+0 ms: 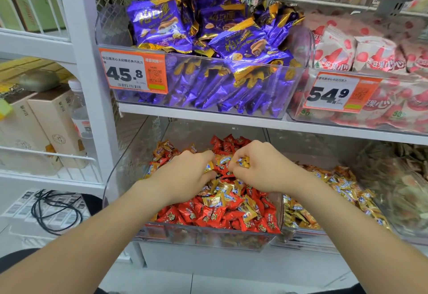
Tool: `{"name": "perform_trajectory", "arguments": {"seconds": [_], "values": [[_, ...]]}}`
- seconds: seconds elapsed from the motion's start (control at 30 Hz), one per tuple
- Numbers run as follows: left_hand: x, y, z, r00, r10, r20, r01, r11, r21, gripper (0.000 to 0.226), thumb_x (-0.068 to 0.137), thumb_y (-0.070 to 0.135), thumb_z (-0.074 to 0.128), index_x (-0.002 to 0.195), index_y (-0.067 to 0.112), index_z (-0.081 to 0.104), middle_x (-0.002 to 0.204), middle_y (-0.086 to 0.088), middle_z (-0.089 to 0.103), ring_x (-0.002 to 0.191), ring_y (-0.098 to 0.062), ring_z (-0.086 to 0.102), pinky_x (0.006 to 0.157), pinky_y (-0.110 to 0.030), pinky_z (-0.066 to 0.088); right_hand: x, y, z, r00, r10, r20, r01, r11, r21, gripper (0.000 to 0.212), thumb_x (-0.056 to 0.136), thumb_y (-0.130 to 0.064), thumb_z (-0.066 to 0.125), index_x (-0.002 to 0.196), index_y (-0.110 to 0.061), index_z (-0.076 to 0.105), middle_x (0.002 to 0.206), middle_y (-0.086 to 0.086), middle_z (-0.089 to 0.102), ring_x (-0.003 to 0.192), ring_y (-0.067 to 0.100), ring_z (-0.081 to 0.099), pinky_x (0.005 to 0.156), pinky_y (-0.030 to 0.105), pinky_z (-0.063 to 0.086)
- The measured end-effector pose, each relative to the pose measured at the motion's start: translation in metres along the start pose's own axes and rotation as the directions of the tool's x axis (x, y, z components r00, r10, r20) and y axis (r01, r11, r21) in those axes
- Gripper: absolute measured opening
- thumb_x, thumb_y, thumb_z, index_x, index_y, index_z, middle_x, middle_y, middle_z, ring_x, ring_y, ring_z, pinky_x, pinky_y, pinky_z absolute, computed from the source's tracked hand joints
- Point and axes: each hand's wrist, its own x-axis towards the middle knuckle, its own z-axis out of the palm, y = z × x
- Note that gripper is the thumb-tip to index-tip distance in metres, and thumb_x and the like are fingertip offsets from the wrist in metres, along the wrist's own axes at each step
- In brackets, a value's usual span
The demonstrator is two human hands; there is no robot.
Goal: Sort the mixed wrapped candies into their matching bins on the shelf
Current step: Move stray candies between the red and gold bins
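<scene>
Both hands are working in the mixed bin [129,154], which is sitting on the lower shelf at 6 o'clock of centre.
- Contents: red candies [208,217] with gold candies [215,201] scattered through them.
- Left grip [187,173]: reaching in from 7 o'clock, palm down, fingers curling into the top of the pile. A gold wrapper is showing at the fingertips; cannot tell whether it is being pinched or only touched.
- Right grip [261,168]: reaching in from 5 o'clock, fingers curling narrow around a small gold bunch [242,162], which is being held just above the pile. The two grips are sitting close together, fingertips nearly meeting.
- Gold bin [324,189]: standing at 3 o'clock of the mixed bin, walls touching, and holding only gold wrappers.
- Far bin [405,177] at 3 o'clock of that: pale packets, too blurred to identify.
- Upper shelf, 12 o'clock: purple packets [208,38] are filling a clear bin carrying an orange tag [133,71] reading 45.8.
- Upper shelf, 2 o'clock: white-and-red packets [359,50], tag [335,93] reading 54.9.
- At 9 o'clock: cream boxes [46,117] standing on a wire rack; a black cable [53,210] lying below them.
</scene>
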Motion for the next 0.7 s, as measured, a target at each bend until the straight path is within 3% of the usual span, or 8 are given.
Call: {"name": "perform_trajectory", "arguments": {"seconds": [0.1,0.2,0.3,0.37,0.47,0.57,0.7], "values": [[0.000,0.000,0.000,0.996,-0.015,0.084,0.012,0.999,0.041,0.032,0.104,0.052,0.053,0.119,0.024,0.058,0.072,0.002,0.054,0.061,-0.018,0.053,0.069,-0.043,0.055,-0.002,0.003,-0.001,0.998,-0.013,0.064,0.015,0.999,-0.034,0.017,0.094,-0.024,0.059,0.096,-0.032,0.075,0.059,-0.001,0.068,0.042,0.008,0.051,0.053,0.022,0.045],[-0.001,0.001,0.007,0.984,-0.035,0.173,0.010,0.990,0.140,0.035,0.104,0.054,0.053,0.119,0.022,0.053,0.076,0.003,0.049,0.078,-0.027,0.057,0.073,-0.043,0.054,-0.005,0.003,0.002,0.994,-0.017,0.112,0.034,0.988,-0.150,0.015,0.093,-0.023,0.059,0.102,-0.030,0.070,0.058,-0.004,0.063,0.053,0.010,0.056,0.060,0.027,0.048],[0.001,0.004,0.011,0.988,-0.014,0.153,-0.011,0.986,0.164,0.033,0.104,0.052,0.053,0.121,0.024,0.051,0.077,0.004,0.047,0.082,-0.030,0.060,0.069,-0.042,0.052,-0.009,0.001,0.012,0.989,-0.028,0.142,0.072,0.947,-0.312,0.018,0.095,-0.034,0.059,0.113,-0.033,0.065,0.095,-0.001,0.064,0.099,0.024,0.059,0.086,0.041,0.054],[0.002,0.005,0.012,0.990,0.007,0.141,-0.032,0.984,0.174,0.025,0.105,0.047,0.052,0.117,0.025,0.051,0.080,0.003,0.050,0.084,-0.031,0.062,0.070,-0.042,0.054,-0.010,-0.002,0.018,0.989,-0.036,0.141,0.086,0.927,-0.365,0.023,0.097,-0.041,0.060,0.119,-0.033,0.064,0.108,0.001,0.060,0.115,0.029,0.056,0.089,0.043,0.053],[0.004,0.003,0.012,0.996,0.005,0.087,-0.016,0.992,0.128,0.014,0.104,0.037,0.052,0.101,0.024,0.048,0.079,0.002,0.051,0.080,-0.032,0.059,0.071,-0.045,0.054,-0.006,-0.001,0.027,0.992,-0.057,0.111,0.101,0.888,-0.448,0.032,0.100,-0.050,0.060,0.122,-0.027,0.063,0.110,0.003,0.061,0.115,0.031,0.060,0.082,0.041,0.049],[0.005,0.000,0.006,1.000,-0.002,0.021,0.001,1.000,0.028,0.014,0.105,0.034,0.053,0.108,0.021,0.058,0.072,0.005,0.053,0.063,-0.021,0.053,0.066,-0.040,0.048,-0.002,-0.002,0.037,0.991,-0.082,0.105,0.122,0.880,-0.459,0.035,0.100,-0.055,0.061,0.119,-0.026,0.063,0.115,0.006,0.064,0.115,0.033,0.061,0.084,0.043,0.051],[0.003,-0.008,-0.001,0.999,-0.034,-0.008,0.033,0.994,-0.107,0.013,0.105,0.036,0.052,0.113,0.028,0.059,0.074,0.000,0.066,0.061,-0.019,0.066,0.067,-0.043,0.058,0.003,-0.006,0.030,0.993,-0.102,0.067,0.119,0.926,-0.359,0.026,0.097,-0.052,0.068,0.112,-0.031,0.065,0.100,-0.001,0.063,0.106,0.026,0.061,0.077,0.038,0.045]]}}
